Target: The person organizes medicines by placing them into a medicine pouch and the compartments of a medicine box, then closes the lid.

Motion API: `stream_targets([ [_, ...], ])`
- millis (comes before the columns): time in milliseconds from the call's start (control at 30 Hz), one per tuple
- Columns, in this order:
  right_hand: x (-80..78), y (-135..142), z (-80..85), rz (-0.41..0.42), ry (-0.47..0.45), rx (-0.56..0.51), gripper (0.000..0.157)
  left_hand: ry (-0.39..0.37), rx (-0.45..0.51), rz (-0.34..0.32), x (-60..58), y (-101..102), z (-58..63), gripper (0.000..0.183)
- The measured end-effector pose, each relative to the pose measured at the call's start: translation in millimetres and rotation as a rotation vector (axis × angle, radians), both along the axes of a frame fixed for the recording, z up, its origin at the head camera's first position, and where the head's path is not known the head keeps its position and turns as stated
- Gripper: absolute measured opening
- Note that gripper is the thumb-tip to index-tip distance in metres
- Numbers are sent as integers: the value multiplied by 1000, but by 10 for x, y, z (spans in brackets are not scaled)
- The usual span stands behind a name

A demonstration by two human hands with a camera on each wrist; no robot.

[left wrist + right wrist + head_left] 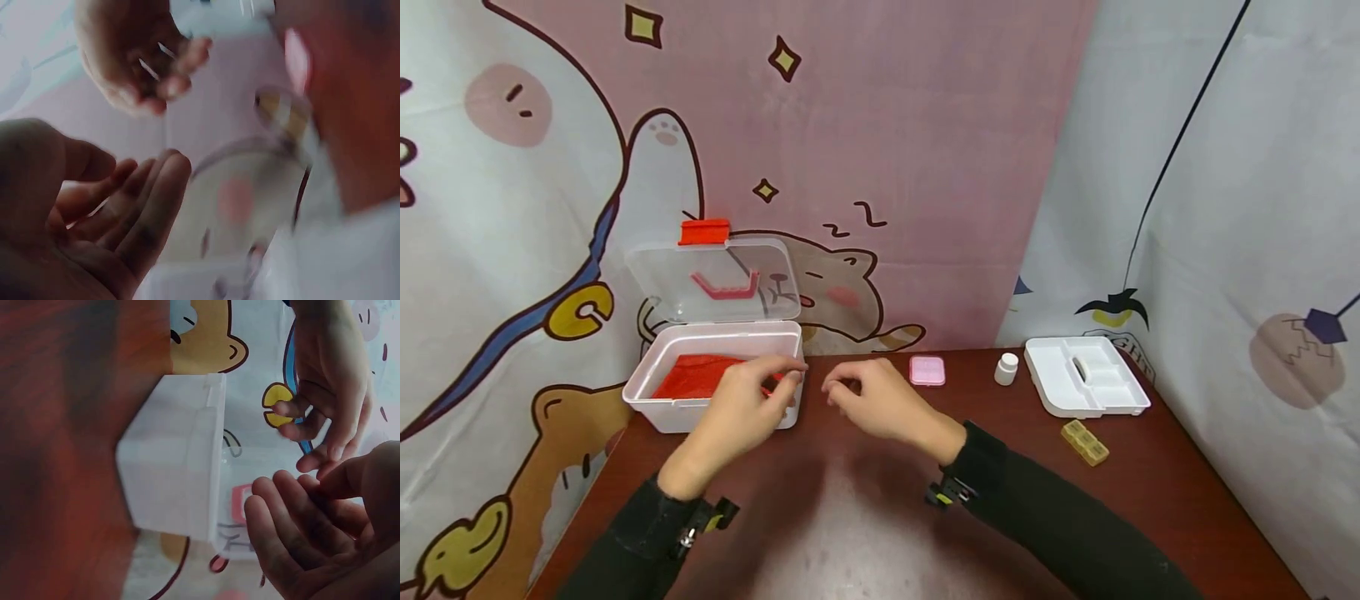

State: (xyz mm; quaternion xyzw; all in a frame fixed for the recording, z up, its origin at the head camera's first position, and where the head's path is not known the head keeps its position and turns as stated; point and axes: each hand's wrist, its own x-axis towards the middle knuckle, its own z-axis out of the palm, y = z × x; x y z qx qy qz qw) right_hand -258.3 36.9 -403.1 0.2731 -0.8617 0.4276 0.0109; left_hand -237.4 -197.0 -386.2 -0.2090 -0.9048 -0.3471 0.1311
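Note:
My left hand [752, 393] hovers over the right end of an open plastic box [658, 411], its fingers loosely bent. To the right of the box, my right hand [880, 398] is raised above the table with fingers relaxed, facing the left one. In both wrist views, no object shows between the fingers of the left hand [334, 381] or the right hand [134, 56]. A red, flat-looking thing [692, 377] lies inside the box, partly hidden by the left hand. The clear lid [715, 304] with a pink handle and an orange-red latch [704, 232] stands raised behind.
A small pink case [927, 371] lies right of the right hand, near the back edge. Farther right are a white bottle [1006, 369], a white compartment tray [1063, 390] and a yellow pill organizer [1084, 442]. Printed cloth [910, 167] hangs behind the brown table [865, 533].

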Motion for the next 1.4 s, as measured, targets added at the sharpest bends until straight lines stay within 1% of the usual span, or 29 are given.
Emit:
stream_targets([
  [67, 89, 156, -109, -11, -50, 4, 19, -69, 38, -27, 75, 128, -143, 21],
  [133, 154, 314, -238, -30, -94, 15, 18, -130, 61, -39, 116, 250, -308, 22],
  [200, 210, 468, -362, -51, -137, 28, 17, -182, 67, -43, 136, 360, -487, 23],
  [267, 262, 611, -479, -68, -179, 40, 17, -249, 71, -49, 155, 461, -658, 25],
  [333, 317, 739, -577, -75, -218, 42, 17, -328, 82, -82, 176, 552, -810, 27],
  [400, 369, 855, -652, -77, -264, 37, 18, -394, 77, -127, 189, 646, -915, 28],
  [467, 403, 970, -717, -81, -306, 24, 20, -421, 62, -175, 178, 758, -978, 28],
  [567, 417, 1151, -791, -105, -348, 6, 23, -425, 26, -237, 122, 991, -1005, 27],
  [667, 418, 1360, -828, -142, -379, -24, 25, -422, -9, -288, 38, 1297, -1012, 27],
  [733, 422, 1509, -839, -175, -393, -49, 25, -437, -18, -322, -18, 1526, -1012, 26],
  [800, 427, 1668, -834, -228, -400, -64, 26, -457, -23, -342, -71, 1773, -1015, 25],
  [867, 432, 1846, -818, -300, -396, -69, 26, -475, -35, -353, -116, 2038, -1029, 23],
  [967, 433, 2173, -756, -404, -410, -64, 31, -494, -80, -347, -177, 2454, -1040, 20],
  [1033, 424, 2409, -698, -454, -430, -60, 36, -495, -107, -337, -226, 2712, -1041, 19],
  [1133, 384, 2760, -630, -509, -468, -38, 46, -504, -98, -318, -325, 3032, -1034, 20],
  [1200, 346, 2984, -618, -541, -490, -31, 52, -491, -80, -299, -399, 3194, -1047, 22],
  [1233, 322, 3098, -625, -556, -499, -24, 54, -475, -87, -292, -435, 3264, -1056, 24],
  [1333, 246, 3417, -664, -608, -523, -5, 59, -398, -141, -255, -514, 3437, -1082, 35],
  [1400, 192, 3595, -704, -643, -542, 8, 61, -363, -184, -226, -550, 3520, -1094, 42],
])
